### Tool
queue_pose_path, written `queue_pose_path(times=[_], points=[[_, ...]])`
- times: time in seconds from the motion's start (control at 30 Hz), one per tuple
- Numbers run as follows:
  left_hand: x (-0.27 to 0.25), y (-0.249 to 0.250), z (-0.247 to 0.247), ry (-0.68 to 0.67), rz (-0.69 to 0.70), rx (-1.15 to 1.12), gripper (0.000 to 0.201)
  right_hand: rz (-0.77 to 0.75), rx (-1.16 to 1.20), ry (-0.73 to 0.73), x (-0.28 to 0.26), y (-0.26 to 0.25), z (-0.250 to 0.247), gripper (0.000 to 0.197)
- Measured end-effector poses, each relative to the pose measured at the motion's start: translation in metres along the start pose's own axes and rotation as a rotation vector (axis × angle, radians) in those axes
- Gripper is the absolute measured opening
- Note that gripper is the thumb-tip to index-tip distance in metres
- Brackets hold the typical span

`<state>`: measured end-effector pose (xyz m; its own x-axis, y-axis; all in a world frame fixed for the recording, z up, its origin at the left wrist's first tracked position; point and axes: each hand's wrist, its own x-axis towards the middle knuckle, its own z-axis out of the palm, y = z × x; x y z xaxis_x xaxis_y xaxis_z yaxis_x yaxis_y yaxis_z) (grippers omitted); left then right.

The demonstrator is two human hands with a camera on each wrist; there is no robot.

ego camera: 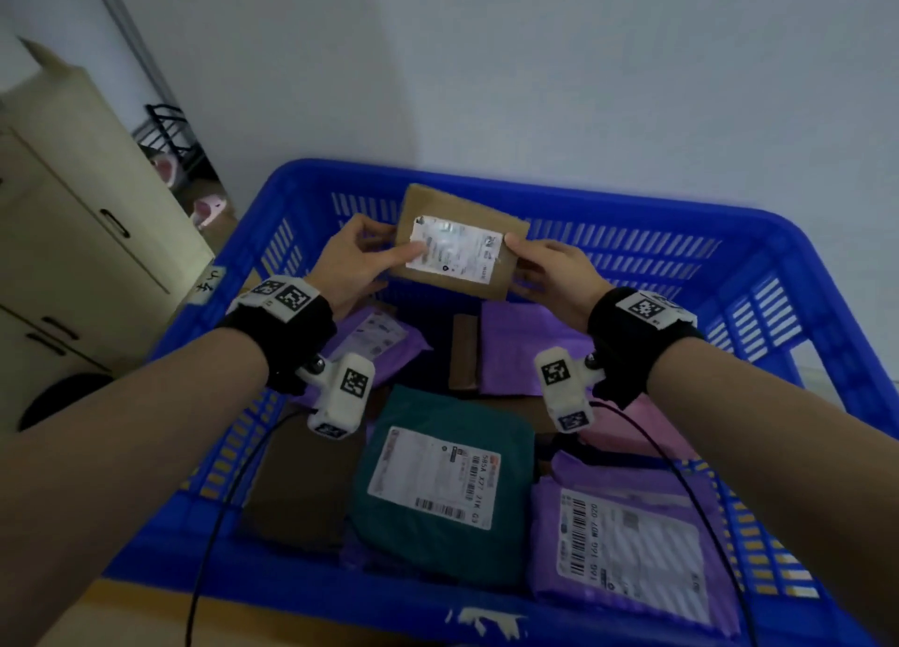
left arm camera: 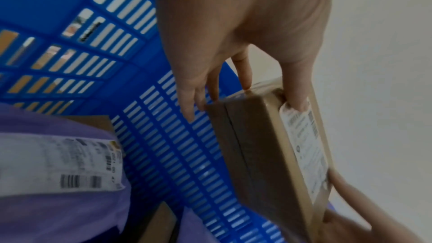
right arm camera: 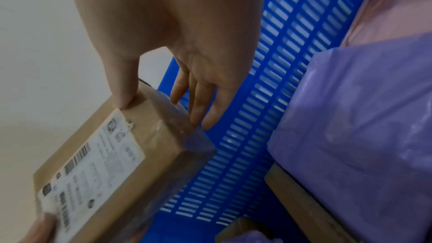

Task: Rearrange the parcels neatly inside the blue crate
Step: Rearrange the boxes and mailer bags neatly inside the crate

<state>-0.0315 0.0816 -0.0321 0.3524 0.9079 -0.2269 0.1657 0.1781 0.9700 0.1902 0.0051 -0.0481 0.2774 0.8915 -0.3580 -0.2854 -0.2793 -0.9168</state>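
Observation:
Both my hands hold a flat brown cardboard box (ego camera: 457, 252) with a white label, tilted above the far part of the blue crate (ego camera: 632, 204). My left hand (ego camera: 384, 250) grips its left edge, thumb on the label, fingers behind. On the opposite edge my right hand (ego camera: 523, 262) grips the same way. In the left wrist view the box (left arm camera: 257, 145) is seen edge-on; the right wrist view shows the box (right arm camera: 105, 173) label-up. Below lie a teal parcel (ego camera: 438, 491), purple parcels (ego camera: 627, 544) (ego camera: 525, 349), a pink parcel (ego camera: 627, 427) and a dark brown parcel (ego camera: 301, 491).
A beige cabinet (ego camera: 73, 208) stands left of the crate and a pale wall rises behind it. A narrow brown box (ego camera: 462, 354) lies between the far purple parcels. Slatted crate floor (left arm camera: 187, 154) shows bare under the held box. Black cables trail from my wrists.

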Motion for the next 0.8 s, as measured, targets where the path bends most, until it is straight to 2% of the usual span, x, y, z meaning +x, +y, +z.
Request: queue_pose_path(times=[0.1,0.17,0.23,0.3,0.47,0.53,0.67,0.8], points=[[0.007,-0.003,-0.011,0.0,-0.037,-0.057,0.031,0.066,-0.098,-0.048,0.006,0.006,0.011,0.036],[0.013,-0.004,-0.016,-0.03,-0.079,-0.049,0.037,0.101,-0.261,-0.075,0.011,0.013,0.016,0.038],[0.019,-0.004,-0.02,-0.073,-0.123,-0.002,0.042,0.086,-0.478,-0.092,0.017,0.017,0.019,0.05],[0.025,-0.003,-0.024,-0.134,-0.167,0.045,0.046,0.086,-0.577,-0.139,0.021,0.019,0.023,0.061],[0.036,0.002,-0.022,-0.267,-0.23,0.065,0.041,0.239,-0.472,-0.234,0.028,0.023,0.026,0.077],[0.039,0.002,-0.02,-0.294,-0.247,0.048,0.044,0.282,-0.465,-0.261,0.028,0.023,0.025,0.081],[0.041,-0.007,-0.014,-0.253,-0.286,0.005,0.06,0.348,-0.406,-0.277,0.025,0.025,0.019,0.068],[0.029,-0.025,-0.008,-0.213,-0.3,0.073,0.041,0.376,-0.415,-0.296,0.024,0.034,0.013,0.061]])
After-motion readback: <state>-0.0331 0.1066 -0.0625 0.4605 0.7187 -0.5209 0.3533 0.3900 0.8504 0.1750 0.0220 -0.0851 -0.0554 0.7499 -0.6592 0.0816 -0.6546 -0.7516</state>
